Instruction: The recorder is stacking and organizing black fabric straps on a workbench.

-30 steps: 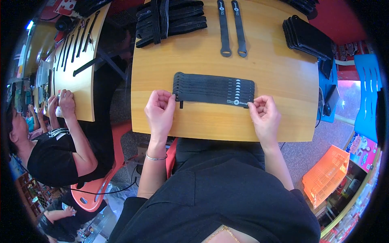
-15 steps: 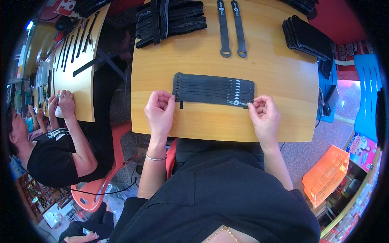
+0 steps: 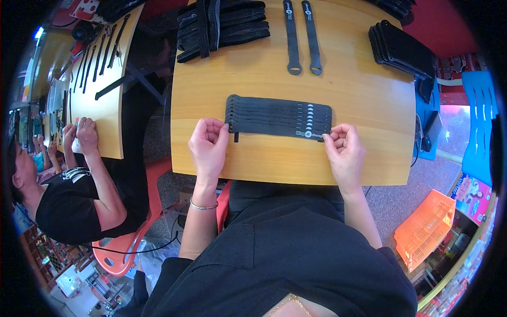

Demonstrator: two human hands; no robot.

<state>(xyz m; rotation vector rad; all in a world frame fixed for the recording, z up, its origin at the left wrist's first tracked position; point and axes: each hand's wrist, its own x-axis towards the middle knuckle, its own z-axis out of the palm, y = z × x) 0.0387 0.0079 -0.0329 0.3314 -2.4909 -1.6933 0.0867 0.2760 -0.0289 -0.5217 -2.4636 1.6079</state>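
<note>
A row of black straps (image 3: pixel 278 117) is laid flat near the middle of the wooden counter (image 3: pixel 369 153), the straps overlapped side by side with their light-marked ends toward the right. Its left end is pinched between the fingers of the left hand (image 3: pixel 208 145), and a single narrow tab hangs down just beside that thumb. The right end is met by the right hand (image 3: pixel 344 150) — its fingers curled together against the corner of the row (whether the strap is actually gripped there cannot be told).

Farther up the counter, two loose straps (image 3: pixel 301 37) lie parallel, a bundled heap of straps (image 3: pixel 222 24) is piled to their left, and a stack of flat black pieces (image 3: pixel 401 50) sits at the right edge. At a neighbouring counter to the left, another person's hands (image 3: pixel 82 134) are seen — well apart from the row.
</note>
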